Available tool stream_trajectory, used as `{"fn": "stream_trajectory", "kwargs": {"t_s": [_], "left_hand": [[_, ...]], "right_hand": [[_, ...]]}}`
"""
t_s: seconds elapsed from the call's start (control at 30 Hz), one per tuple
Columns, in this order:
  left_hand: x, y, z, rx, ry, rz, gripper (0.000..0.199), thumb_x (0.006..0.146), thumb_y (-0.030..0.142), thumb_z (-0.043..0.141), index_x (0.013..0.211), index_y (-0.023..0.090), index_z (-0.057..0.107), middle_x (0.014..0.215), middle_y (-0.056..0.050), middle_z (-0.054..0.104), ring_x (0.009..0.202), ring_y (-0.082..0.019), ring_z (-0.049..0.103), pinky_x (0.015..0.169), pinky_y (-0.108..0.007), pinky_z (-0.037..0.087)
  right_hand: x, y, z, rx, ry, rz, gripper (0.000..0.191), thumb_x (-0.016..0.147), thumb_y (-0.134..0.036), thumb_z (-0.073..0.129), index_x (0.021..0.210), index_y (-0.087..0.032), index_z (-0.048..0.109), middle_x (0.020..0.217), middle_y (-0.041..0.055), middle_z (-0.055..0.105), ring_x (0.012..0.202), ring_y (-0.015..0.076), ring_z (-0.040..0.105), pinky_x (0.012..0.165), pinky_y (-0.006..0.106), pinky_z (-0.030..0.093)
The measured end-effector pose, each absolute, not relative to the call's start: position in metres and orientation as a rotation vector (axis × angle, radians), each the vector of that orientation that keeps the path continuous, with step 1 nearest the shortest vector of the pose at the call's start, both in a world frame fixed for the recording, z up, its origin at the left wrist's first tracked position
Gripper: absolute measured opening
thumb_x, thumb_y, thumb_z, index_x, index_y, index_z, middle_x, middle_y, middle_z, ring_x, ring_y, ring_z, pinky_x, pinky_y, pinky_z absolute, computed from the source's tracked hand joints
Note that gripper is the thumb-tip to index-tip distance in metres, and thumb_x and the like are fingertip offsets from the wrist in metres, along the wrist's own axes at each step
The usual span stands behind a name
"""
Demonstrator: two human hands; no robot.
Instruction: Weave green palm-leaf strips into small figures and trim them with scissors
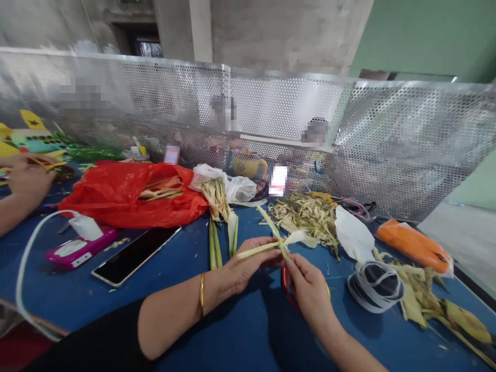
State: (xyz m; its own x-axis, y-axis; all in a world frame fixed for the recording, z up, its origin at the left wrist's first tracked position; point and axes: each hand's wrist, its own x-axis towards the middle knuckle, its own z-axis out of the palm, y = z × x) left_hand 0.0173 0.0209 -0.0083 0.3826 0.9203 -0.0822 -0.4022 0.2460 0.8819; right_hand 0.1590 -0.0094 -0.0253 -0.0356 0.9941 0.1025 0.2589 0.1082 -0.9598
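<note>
Two pale green corn husk strips (274, 226) cross each other between my hands above the blue table. My left hand (246, 262), with a gold bangle at its wrist, is closed on the strips where they cross. Pinched around the lower end of one strip, my right hand (310, 285) is closed too. Under its palm shows a red loop (287, 289) that looks like a scissors handle; the blades are hidden. Behind the left hand lie longer green husk strips (214, 243) and a bundle of husks (217, 199).
A heap of husk scraps (306, 219), a roll of white cord (375, 287) and an orange packet (414, 245) lie to the right. Leftward are a phone (135, 256), a purple power strip (83, 248) and a red bag (112, 194). Another person's hand (31, 178) works far left. A perforated screen (282, 111) stands behind.
</note>
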Motion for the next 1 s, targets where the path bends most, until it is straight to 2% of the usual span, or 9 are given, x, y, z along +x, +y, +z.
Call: {"fn": "stream_trajectory", "kwargs": {"t_s": [0.13, 0.23, 0.33, 0.47, 0.57, 0.67, 0.77, 0.9, 1.0], "left_hand": [[0.01, 0.028, -0.006, 0.918, 0.635, 0.939, 0.035, 0.067, 0.019, 0.073, 0.101, 0.012, 0.064, 0.091, -0.01, 0.071, 0.08, -0.017, 0.066, 0.075, -0.026, 0.05], [0.006, 0.032, -0.003, 0.803, 0.647, 0.87, 0.03, 0.064, 0.015, 0.061, 0.094, 0.012, 0.063, 0.089, -0.011, 0.071, 0.08, -0.02, 0.068, 0.07, -0.028, 0.051], [0.005, 0.034, 0.001, 0.78, 0.604, 0.824, 0.034, 0.057, 0.015, 0.055, 0.09, 0.011, 0.064, 0.093, -0.012, 0.071, 0.082, -0.022, 0.068, 0.067, -0.029, 0.052], [0.005, 0.032, 0.003, 0.935, 0.712, 0.818, 0.038, 0.059, 0.02, 0.069, 0.096, 0.011, 0.067, 0.093, -0.011, 0.071, 0.079, -0.02, 0.067, 0.063, -0.025, 0.05], [0.008, 0.03, 0.0, 1.017, 0.841, 0.867, 0.039, 0.057, 0.028, 0.079, 0.091, 0.011, 0.069, 0.082, -0.008, 0.07, 0.069, -0.015, 0.065, 0.058, -0.022, 0.046], [0.013, 0.026, -0.005, 1.031, 0.935, 0.938, 0.032, 0.06, 0.032, 0.078, 0.082, 0.011, 0.07, 0.071, -0.005, 0.068, 0.06, -0.012, 0.061, 0.052, -0.02, 0.042], [0.017, 0.022, -0.009, 1.014, 0.999, 0.999, 0.027, 0.063, 0.03, 0.075, 0.082, 0.012, 0.07, 0.069, -0.004, 0.068, 0.054, -0.011, 0.059, 0.045, -0.019, 0.037], [0.018, 0.022, -0.01, 1.01, 1.009, 0.966, 0.024, 0.064, 0.026, 0.072, 0.083, 0.012, 0.071, 0.067, -0.002, 0.067, 0.05, -0.009, 0.056, 0.042, -0.019, 0.032], [0.014, 0.025, -0.008, 1.01, 1.013, 0.91, 0.024, 0.063, 0.027, 0.073, 0.082, 0.012, 0.07, 0.071, -0.003, 0.067, 0.05, -0.008, 0.056, 0.041, -0.018, 0.03]], "right_hand": [[0.17, -0.006, -0.019, -1.328, -1.649, 0.749, 0.034, 0.091, -0.046, 0.041, 0.073, -0.02, 0.053, 0.058, -0.0029, 0.045, 0.055, 0.0119, 0.04, 0.05, 0.022, 0.03], [0.173, -0.009, -0.013, -1.398, -1.781, 0.615, 0.034, 0.092, -0.045, 0.039, 0.071, -0.021, 0.05, 0.059, -0.0023, 0.047, 0.057, 0.0132, 0.042, 0.053, 0.022, 0.03], [0.174, -0.012, -0.009, -1.453, -1.865, 0.483, 0.035, 0.092, -0.045, 0.037, 0.067, -0.022, 0.045, 0.058, -0.0021, 0.048, 0.056, 0.0137, 0.042, 0.053, 0.023, 0.03], [0.175, -0.011, -0.009, -1.454, -1.946, 0.401, 0.034, 0.093, -0.041, 0.035, 0.067, -0.022, 0.046, 0.058, -0.0018, 0.052, 0.055, 0.0137, 0.046, 0.052, 0.022, 0.03], [0.176, -0.009, -0.015, -1.454, -2.035, 0.317, 0.033, 0.094, -0.039, 0.036, 0.068, -0.022, 0.048, 0.059, -0.0008, 0.056, 0.054, 0.0137, 0.049, 0.052, 0.022, 0.03], [0.173, -0.012, -0.019, -1.484, -2.085, 0.176, 0.033, 0.094, -0.037, 0.036, 0.07, -0.021, 0.05, 0.059, 0.0005, 0.058, 0.052, 0.0138, 0.051, 0.051, 0.023, 0.029], [0.167, -0.019, -0.02, -1.41, -2.122, 0.073, 0.033, 0.096, -0.034, 0.034, 0.072, -0.02, 0.053, 0.06, 0.0021, 0.061, 0.052, 0.0141, 0.054, 0.051, 0.024, 0.028], [0.162, -0.026, -0.017, -1.275, -2.168, 0.121, 0.032, 0.096, -0.031, 0.033, 0.082, -0.019, 0.059, 0.068, 0.0046, 0.065, 0.058, 0.0145, 0.056, 0.054, 0.024, 0.03], [0.168, -0.018, -0.013, -1.385, -2.0, 0.459, 0.038, 0.093, -0.043, 0.039, 0.072, -0.019, 0.059, 0.062, 0.0015, 0.06, 0.056, 0.0134, 0.051, 0.054, 0.023, 0.031]]}}
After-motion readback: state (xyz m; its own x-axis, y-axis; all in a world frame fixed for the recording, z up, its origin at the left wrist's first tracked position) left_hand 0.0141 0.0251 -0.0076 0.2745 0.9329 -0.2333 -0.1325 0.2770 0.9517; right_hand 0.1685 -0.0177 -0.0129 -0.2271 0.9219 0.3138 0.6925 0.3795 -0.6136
